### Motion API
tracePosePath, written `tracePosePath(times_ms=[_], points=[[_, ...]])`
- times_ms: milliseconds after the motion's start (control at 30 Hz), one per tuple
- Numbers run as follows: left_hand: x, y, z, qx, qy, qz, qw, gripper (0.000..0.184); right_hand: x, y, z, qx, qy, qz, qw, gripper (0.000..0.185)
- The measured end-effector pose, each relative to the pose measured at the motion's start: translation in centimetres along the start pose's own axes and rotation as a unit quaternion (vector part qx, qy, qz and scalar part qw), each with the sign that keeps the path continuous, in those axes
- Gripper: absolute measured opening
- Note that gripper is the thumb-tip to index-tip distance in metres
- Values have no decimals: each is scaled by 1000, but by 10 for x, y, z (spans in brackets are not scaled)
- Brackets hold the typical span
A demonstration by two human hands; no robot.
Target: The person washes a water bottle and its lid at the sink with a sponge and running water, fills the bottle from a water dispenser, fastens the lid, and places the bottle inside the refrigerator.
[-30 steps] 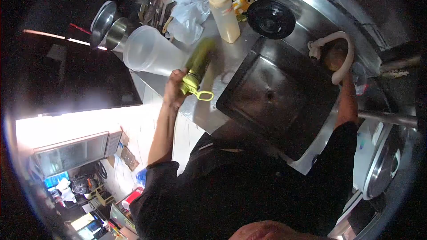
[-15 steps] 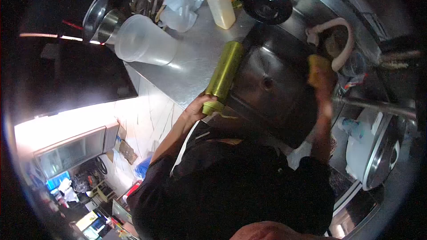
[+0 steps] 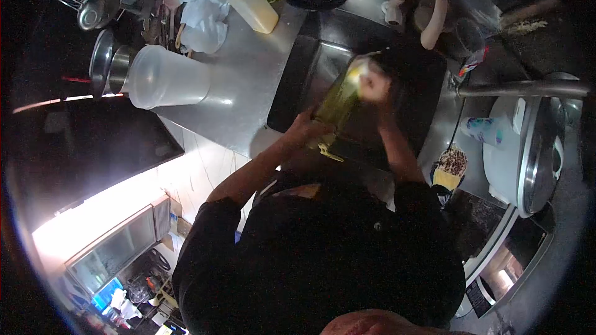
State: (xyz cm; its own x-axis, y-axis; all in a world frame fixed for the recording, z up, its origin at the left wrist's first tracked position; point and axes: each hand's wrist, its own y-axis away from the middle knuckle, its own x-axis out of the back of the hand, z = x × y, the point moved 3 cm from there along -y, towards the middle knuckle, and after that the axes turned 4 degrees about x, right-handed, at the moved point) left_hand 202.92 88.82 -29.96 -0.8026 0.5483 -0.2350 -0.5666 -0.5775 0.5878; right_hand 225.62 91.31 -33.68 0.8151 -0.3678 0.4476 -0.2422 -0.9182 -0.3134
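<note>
A kitchen, shown by the sink (image 3: 282, 96), faucet (image 3: 437, 6), squeeze bottle (image 3: 251, 3) and large lidded pot (image 3: 503, 167).

The view is dim, edge-warped and apparently motion-blurred near centre.

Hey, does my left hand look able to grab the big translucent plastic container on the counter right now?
Probably not as is: your left hand holds the green bottle. Otherwise, nothing seems to block the way over the steel counter to the plastic container.

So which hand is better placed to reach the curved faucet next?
Likely the right hand: it's nearer the faucet, at the far end of the green bottle, while the left hand grips its near end.
</note>
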Motion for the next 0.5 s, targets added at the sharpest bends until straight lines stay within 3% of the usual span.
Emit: tracePosePath(times_ms=[33, 100, 133, 200, 233, 267, 333, 433, 500], points=[[-1, -1, 16, -15, -54, 3, 998, 85, -8, 24, -10, 94, 68, 7, 993, 13], [0, -8, 26, -26, -122, 6, 992, 84, -11, 29, -10, 187, 122, 14, 975, 12], [2, -12, 23, -19, -138, 5, 990, 84, -7, 16, 3, 185, 108, 16, 977, 12], [3, -14, 11, -7, -137, 0, 990, 84, 2, -12, 38, 42, -85, 0, 995, 14], [2, -19, 4, -9, -119, 0, 993, 84, 9, -26, 56, -93, -260, -18, 961, 15], [1, -22, 2, -9, -103, 0, 995, 85, 11, -21, 61, -24, -106, -74, 991, 17], [2, -28, 1, 18, -177, 5, 984, 81, 9, -20, 63, 74, 43, -141, 986, 20], [2, -35, -4, 32, -228, 4, 973, 76, 1, -9, 48, 144, 11, -178, 973, 21], [0, -35, -10, 44, -239, 1, 970, 73, 5, -12, 52, 18, -95, -167, 981, 23]])
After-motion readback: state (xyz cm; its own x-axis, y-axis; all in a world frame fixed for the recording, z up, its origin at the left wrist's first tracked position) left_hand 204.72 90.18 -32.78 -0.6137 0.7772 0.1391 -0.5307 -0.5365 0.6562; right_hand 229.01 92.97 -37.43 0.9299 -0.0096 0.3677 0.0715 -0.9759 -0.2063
